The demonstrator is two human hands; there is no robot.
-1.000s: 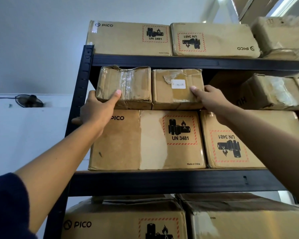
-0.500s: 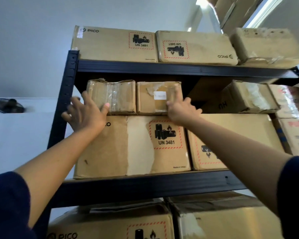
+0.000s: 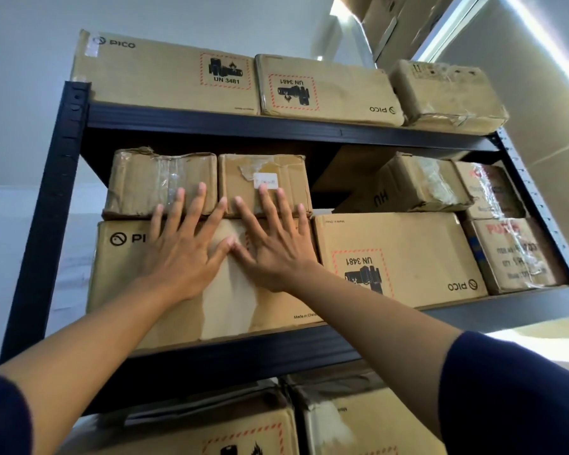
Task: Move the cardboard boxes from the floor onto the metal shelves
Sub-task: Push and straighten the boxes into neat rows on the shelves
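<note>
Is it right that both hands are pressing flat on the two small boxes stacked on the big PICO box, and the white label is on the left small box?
Not quite. In the head view the white label is on the right small box, not the left small box.

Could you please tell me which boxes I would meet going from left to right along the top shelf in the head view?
Large PICO box → upside-down PICO box → plastic-wrapped box.

2 small boxes (image 3: 211, 182) sit side by side atop a large box (image 3: 119, 274).
</note>
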